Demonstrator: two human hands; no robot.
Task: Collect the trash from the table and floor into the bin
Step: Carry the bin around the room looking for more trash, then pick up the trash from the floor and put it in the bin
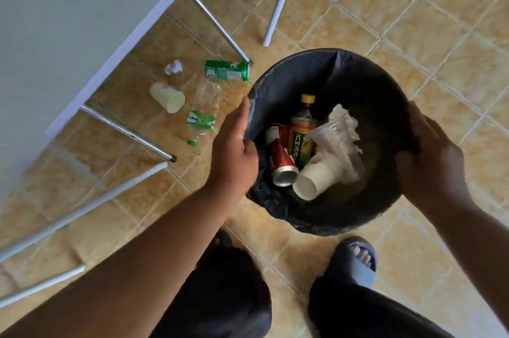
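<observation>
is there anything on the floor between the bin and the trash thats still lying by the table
Nothing visible. The green can, crushed clear bottle, pale cup and crumpled paper lie on bare tile left of the bin, which both hands grip by the rim. Only a slanted table leg ends beside the can.

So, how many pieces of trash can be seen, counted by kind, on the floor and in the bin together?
Cans: 2, green can on the floor, red can in the bin
Bottles: 2, crushed clear bottle, yellow-capped bottle
Cups: 3, floor cup, white cup, clear cup
Paper wads: 2, floor wad, bin wad
Total: 9
</observation>
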